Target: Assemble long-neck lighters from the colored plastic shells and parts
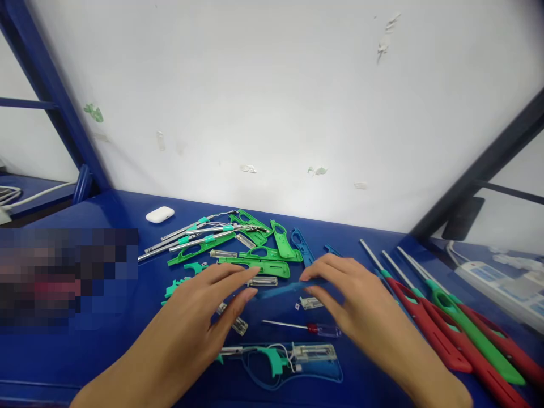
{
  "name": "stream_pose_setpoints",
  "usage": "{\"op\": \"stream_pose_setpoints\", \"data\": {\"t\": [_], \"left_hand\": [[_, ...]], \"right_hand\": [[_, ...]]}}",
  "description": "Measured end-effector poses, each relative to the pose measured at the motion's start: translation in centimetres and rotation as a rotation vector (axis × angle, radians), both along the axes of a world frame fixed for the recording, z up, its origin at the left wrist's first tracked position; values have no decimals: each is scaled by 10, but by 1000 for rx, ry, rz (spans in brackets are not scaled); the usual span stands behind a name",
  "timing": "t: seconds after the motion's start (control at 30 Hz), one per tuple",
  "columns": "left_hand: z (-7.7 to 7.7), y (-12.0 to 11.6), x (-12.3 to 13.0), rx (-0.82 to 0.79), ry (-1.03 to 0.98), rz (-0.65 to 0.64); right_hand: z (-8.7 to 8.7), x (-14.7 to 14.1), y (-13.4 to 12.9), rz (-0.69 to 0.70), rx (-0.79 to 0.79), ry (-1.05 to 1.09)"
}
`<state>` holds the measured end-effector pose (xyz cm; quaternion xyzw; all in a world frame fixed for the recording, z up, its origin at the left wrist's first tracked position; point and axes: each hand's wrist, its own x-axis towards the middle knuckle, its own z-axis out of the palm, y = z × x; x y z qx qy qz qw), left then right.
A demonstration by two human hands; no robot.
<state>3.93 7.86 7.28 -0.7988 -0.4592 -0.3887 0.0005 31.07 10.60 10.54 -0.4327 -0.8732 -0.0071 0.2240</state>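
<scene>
Between my hands is a blurred translucent blue lighter casing half (281,289), held up edge-on over the desk. My left hand (208,306) has its thumb and fingers closing at the casing's left end. At its right end, my right hand (346,289) pinches with thumb and fingertips. Below them lies an opened blue lighter casing (317,371), with a metal tube, a teal trigger (272,361), thin wires and a clear fuel tank (314,352) set in it. A screwdriver (318,330) with a red and clear handle lies just above that casing.
Green casing halves (283,241), metal tubes (199,241) and clear tanks (262,281) are piled behind my hands. Several whole red and green lighters (463,317) lie at right, near a power strip (501,289). A white earbud case (160,215) sits back left.
</scene>
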Motion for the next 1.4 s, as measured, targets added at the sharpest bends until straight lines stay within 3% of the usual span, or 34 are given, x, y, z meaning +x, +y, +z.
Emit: {"op": "stream_pose_setpoints", "data": {"t": [0.2,0.37,0.57,0.7,0.93,1.17,1.4], "left_hand": [[26,-13,-3,-178,-57,-155],[33,-17,-3,-211,-89,-208],[14,-14,-11,-247,21,-201],[6,-23,-19,-132,149,-212],[2,-37,-9,16,286,-216],[-20,-42,-12,26,203,-157],[-26,-45,-10,23,155,-132]], "right_hand": [[6,2,-33,67,135,71],[-6,9,-46,45,166,104],[-30,29,-53,33,69,78],[-36,30,-52,53,84,149],[-55,30,-52,123,179,181],[-65,22,-53,123,186,148],[-71,22,-51,119,222,118]]}}
